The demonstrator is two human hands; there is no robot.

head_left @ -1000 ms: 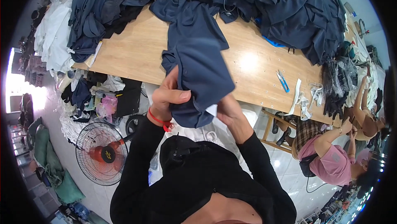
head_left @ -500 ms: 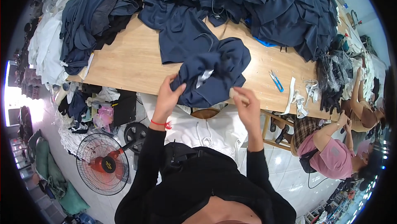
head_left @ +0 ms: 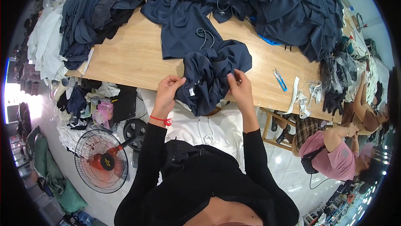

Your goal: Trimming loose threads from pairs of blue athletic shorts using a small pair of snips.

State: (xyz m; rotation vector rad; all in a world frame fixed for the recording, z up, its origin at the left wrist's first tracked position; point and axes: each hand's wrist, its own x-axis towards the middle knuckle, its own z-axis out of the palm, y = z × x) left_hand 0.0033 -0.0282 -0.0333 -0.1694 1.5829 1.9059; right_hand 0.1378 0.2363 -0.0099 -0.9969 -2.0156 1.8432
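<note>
A bunched navy garment (head_left: 204,73) hangs over the front edge of the wooden table (head_left: 121,59), with a small white label (head_left: 192,91) showing on it. My left hand (head_left: 168,92) pinches its left side between thumb and fingers. On the opposite side, my right hand (head_left: 240,88) grips the fabric the same way. More navy cloth (head_left: 184,38) with a grey drawstring (head_left: 204,36) lies flat just behind; whether it belongs to the same piece I cannot tell. White drawstring clothing (head_left: 204,132) rests below the table edge, in front of my body.
Piles of navy clothes (head_left: 292,13) cover the far side, with another heap (head_left: 92,13) at left. Blue thread snips (head_left: 280,80) and white strips (head_left: 298,96) lie at right. A fan (head_left: 102,161) stands lower left; a person in pink (head_left: 334,153) sits at right.
The navy garment has been turned and gathered, and its white label now shows lower on the left. My right hand has moved inward and up onto the fabric.
</note>
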